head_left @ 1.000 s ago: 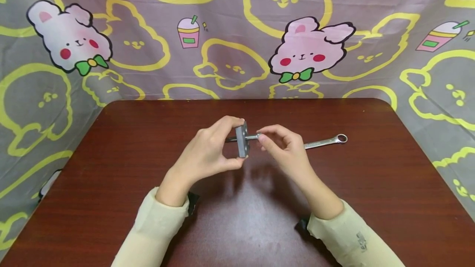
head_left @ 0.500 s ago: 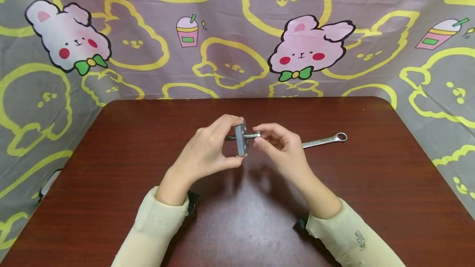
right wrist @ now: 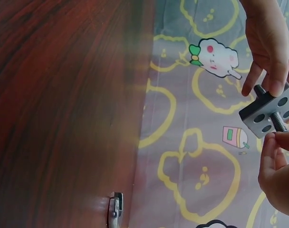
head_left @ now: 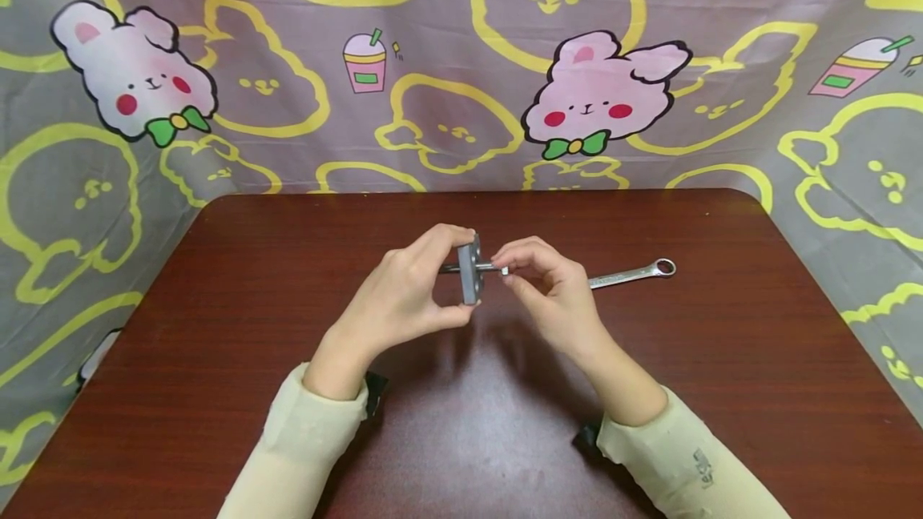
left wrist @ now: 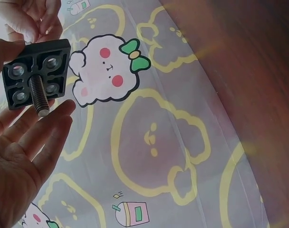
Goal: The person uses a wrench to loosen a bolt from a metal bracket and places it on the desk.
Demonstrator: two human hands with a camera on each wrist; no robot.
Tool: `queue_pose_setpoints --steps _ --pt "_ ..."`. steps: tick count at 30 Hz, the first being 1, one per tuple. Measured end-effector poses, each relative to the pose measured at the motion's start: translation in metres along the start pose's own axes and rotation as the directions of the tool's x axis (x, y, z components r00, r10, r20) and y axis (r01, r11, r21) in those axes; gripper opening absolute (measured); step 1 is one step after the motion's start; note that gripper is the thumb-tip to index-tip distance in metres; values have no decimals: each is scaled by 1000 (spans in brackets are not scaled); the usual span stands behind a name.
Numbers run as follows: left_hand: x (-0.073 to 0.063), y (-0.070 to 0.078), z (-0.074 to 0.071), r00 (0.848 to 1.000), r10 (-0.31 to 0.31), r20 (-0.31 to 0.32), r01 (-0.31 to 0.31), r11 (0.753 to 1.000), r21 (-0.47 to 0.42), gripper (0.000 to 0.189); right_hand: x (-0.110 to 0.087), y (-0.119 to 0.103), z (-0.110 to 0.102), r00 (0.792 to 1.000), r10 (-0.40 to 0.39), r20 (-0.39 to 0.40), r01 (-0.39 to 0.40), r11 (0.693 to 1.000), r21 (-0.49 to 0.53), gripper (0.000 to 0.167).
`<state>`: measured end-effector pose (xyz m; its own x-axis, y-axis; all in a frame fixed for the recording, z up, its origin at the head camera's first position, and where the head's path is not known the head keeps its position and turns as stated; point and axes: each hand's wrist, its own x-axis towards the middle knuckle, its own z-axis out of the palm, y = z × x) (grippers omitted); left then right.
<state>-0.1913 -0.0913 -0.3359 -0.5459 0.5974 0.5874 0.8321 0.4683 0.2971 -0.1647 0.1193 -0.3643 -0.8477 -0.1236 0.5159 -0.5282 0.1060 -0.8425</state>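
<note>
My left hand (head_left: 404,287) holds a grey square plate (head_left: 469,272) on edge above the table, thumb at one edge and fingers at the opposite one. Several round holes surround the plate's centre, where a steel bolt (left wrist: 39,97) passes through. In the left wrist view its threaded end sticks out on the ribbed dark side. On the plate's other side, the fingertips and thumb of my right hand (head_left: 555,287) pinch the bolt head (head_left: 505,270). A length of shank (right wrist: 278,121) shows between plate and head in the right wrist view.
A combination wrench (head_left: 634,272) lies on the brown table (head_left: 216,327) behind my right hand, its ring end pointing right and its other end hidden. A patterned cloth (head_left: 461,102) hangs behind the table and along both sides.
The right thumb and fingers have shifted their grip around the bolt head, opening slightly and closing again. The left hand and plate stay almost where they were.
</note>
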Motion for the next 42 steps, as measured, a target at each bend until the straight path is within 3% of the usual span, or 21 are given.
queue_pose_setpoints --steps 5,9,14,19,25,33,42 --pt "-1 -2 1 1000 -2 -3 2 1000 8 64 -1 -1 -3 999 38 33 -39 999 20 26" --pt "-1 -3 1 1000 3 -12 -3 1000 7 64 1 -2 -5 989 150 -5 -150 989 13 28" --pt "-1 -3 0 1000 8 -14 -8 1000 0 64 5 -2 -4 963 269 -37 -268 963 18 18" --pt "-1 -4 0 1000 16 -16 -16 1000 9 63 7 -1 -1 956 292 -39 -290 956 31 14" --pt "-1 -5 0 1000 11 -11 -11 1000 8 63 7 -3 0 962 273 -13 -273 962 33 19" --pt "-2 -6 -1 1000 2 -5 -3 1000 -25 65 3 -5 1 982 188 -4 -188 981 -37 24" --pt "-1 -5 -1 1000 -13 12 13 1000 -27 65 1 -2 1 998 59 5 -59 998 29 21"
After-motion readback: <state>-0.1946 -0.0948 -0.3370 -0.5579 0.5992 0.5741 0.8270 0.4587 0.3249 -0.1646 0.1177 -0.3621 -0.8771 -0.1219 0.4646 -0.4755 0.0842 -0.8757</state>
